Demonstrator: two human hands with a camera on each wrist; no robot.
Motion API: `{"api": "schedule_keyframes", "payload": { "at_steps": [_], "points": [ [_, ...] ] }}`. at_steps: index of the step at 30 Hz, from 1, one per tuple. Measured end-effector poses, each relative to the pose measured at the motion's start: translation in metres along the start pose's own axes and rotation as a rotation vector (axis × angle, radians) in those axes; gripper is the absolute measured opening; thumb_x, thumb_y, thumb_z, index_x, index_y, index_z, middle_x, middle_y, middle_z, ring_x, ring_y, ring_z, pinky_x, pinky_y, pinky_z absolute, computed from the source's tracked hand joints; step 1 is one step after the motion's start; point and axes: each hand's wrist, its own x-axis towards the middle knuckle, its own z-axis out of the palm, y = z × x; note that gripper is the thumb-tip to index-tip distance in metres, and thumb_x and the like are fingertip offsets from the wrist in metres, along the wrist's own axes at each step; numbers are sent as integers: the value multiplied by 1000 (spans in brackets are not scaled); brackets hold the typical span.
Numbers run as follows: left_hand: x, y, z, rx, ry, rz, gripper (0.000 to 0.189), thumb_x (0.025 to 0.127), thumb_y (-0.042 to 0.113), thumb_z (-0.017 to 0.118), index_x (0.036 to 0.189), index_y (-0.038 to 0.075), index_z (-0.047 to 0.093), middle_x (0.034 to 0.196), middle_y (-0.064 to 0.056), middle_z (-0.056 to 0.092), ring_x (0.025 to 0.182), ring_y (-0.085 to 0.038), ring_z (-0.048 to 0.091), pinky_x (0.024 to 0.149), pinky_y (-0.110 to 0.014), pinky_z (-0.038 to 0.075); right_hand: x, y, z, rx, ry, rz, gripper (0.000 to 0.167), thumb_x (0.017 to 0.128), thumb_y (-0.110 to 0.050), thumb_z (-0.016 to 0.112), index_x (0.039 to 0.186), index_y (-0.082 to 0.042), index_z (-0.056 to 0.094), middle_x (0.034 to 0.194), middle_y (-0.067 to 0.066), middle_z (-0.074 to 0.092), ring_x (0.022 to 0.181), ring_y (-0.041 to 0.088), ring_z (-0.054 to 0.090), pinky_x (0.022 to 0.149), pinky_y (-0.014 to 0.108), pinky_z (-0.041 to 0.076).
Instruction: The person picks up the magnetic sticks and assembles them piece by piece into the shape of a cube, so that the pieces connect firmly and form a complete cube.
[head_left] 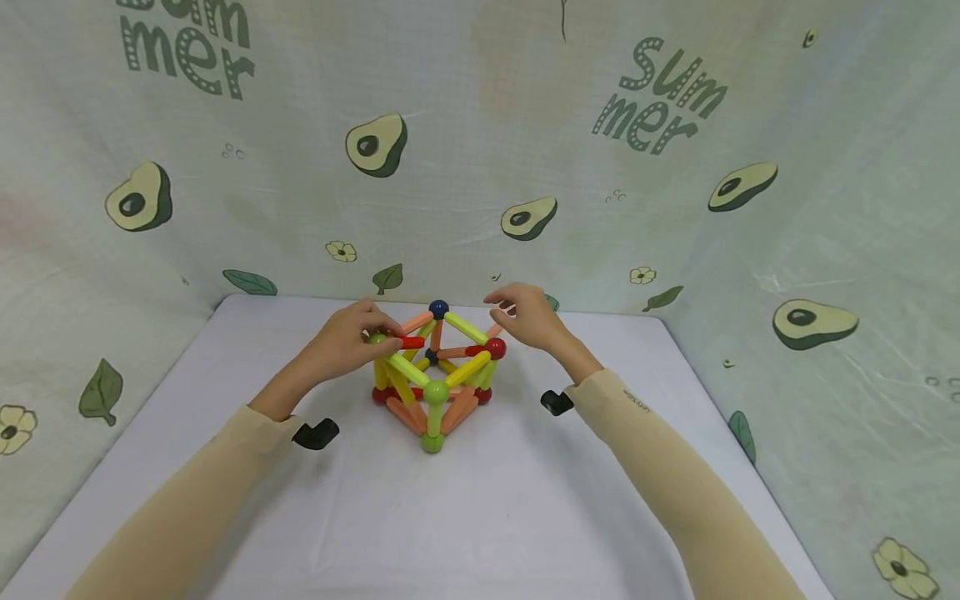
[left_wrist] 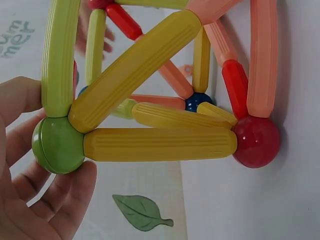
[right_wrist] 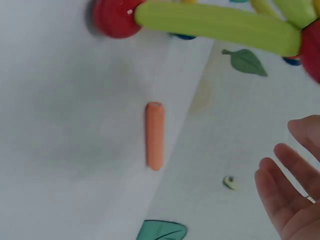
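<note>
A magnetic stick-and-ball frame (head_left: 437, 392) stands on the white table, its rods yellow, lime, orange and red. My left hand (head_left: 352, 337) is at its upper left corner, with fingers and thumb around a green ball (left_wrist: 59, 146). From that corner a short red rod (head_left: 412, 342) points inward across the top. Beyond the upper red ball (head_left: 495, 348), my right hand (head_left: 525, 315) hangs in the air with loosely bent fingers and holds nothing. A dark blue ball (head_left: 438, 309) tops the far corner.
A loose orange rod (right_wrist: 155, 136) lies on the table to the right of the frame. The white table (head_left: 420, 525) ends at a hanging cloth (head_left: 450, 183) printed with avocados and leaves, which rises behind and at both sides.
</note>
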Motion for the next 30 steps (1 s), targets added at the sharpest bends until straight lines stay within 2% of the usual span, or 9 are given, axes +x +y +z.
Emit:
{"api": "schedule_keyframes", "payload": {
  "at_steps": [5,9,16,21,26,30],
  "points": [
    [-4,-3,-3,24,2,-19,17,99,26,77,112,17,81,103,-4,62,97,-24,57,84,-41,55,0,31,18,-73,-98,68,30,102,-9,70,132,-6,72,135,14,69,123,36,63,105,46,55],
    [-8,-7,-6,23,11,-31,17,100,26,76,113,17,81,105,-4,63,98,-24,57,86,-43,54,0,48,34,-94,-145,99,32,101,-10,72,133,-7,72,136,13,69,129,35,61,111,48,50],
    [-12,-12,-10,20,35,-28,18,100,27,76,113,15,81,105,-5,63,96,-24,56,85,-42,53,2,63,59,-141,-231,126,30,102,-9,71,132,-10,74,139,8,69,136,30,58,117,46,45],
    [-13,-12,-11,18,32,-41,19,101,28,76,114,15,81,104,-5,62,95,-24,56,84,-41,53,0,65,67,-146,-257,165,30,104,-4,66,131,-12,75,147,9,64,143,31,53,120,48,41],
    [-14,-12,-12,14,35,-43,19,100,27,76,114,15,81,102,-5,61,93,-24,56,82,-40,53,-3,66,67,-159,-231,159,31,101,0,68,129,-11,77,131,8,68,126,29,60,114,44,48],
    [-15,-13,-13,1,42,-43,18,100,26,76,113,15,81,101,-5,61,92,-24,57,78,-37,52,-6,72,66,-175,-213,136,28,101,-4,71,127,-12,78,116,7,68,109,26,62,106,40,53]
  ]
}}
